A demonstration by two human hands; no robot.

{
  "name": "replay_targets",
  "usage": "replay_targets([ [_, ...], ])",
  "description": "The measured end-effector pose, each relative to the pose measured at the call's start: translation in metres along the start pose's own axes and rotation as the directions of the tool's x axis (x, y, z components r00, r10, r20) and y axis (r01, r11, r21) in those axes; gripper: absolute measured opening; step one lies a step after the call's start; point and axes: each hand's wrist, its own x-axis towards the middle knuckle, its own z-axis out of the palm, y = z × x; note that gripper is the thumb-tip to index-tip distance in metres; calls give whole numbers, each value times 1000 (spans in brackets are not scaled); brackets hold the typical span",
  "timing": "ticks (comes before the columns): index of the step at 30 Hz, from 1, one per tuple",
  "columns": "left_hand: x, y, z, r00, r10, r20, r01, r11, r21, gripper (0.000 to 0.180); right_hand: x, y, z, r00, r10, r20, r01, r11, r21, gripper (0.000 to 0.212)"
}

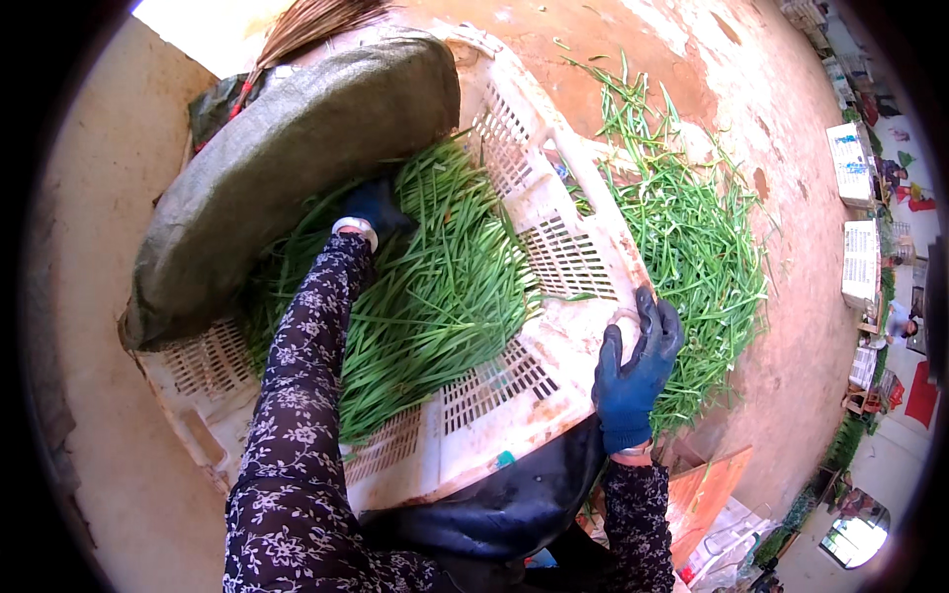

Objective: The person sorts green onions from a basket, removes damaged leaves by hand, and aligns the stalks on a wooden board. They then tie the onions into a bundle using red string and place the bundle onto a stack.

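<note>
crate [554,385] of white slatted plastic sits tipped in front of me, its near rim at my waist, about half full of long green stalks [435,287]. my left hand [374,210], in a dark blue glove, is buried among the stalks at the far left of the crate, just under a grey-green sack [287,148] that lies across the crate's far left corner. i cannot tell whether its fingers are spread or pinching; the greens hide them. my right hand [638,371], gloved the same, rests on the crate's right wall with fingers pressed around the rim, gripping it.

to the right, on the reddish floor [791,326], a loose heap of the same stalks [692,247] lies just beside the crate. more white crates [858,212] stand well apart at the far right.

my judgement: the step in hand is working the stalks inside the crate while the right hand steadies it. the next move calls for a firm hold on the rim, since the crate is tilted, and a closed grasp on a bundle without snapping stalks.
</note>
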Motion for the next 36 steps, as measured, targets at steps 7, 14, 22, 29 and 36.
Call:
replay_targets([
  [7, 3, -5, 13, 983, 137, -121, -130, 989, 65, 101, 2, 1, -1, 999, -33, 13, 33, 999, -42, 57],
  [14, -20, -18, 45, 844, 75, -531, -212, 956, -202, 83, 38, -49, -5, 945, -325, 43, 324, 908, -266, 67],
  [22, -117, 35, 22, 788, 53, -614, -349, 859, -374, 38, 51, -72, 147, 793, 82, 604, -566, 466, 680, 77],
  [29, -171, 45, 47, 885, 220, -410, -294, 947, -128, 69, 60, -65, 158, 804, 31, 594, -576, -211, 790, 74],
  [36, -202, 48, 45, 846, 376, -378, -427, 903, -56, 69, 80, -62, 130, 675, -72, 735, -716, 180, 675, 69],
])
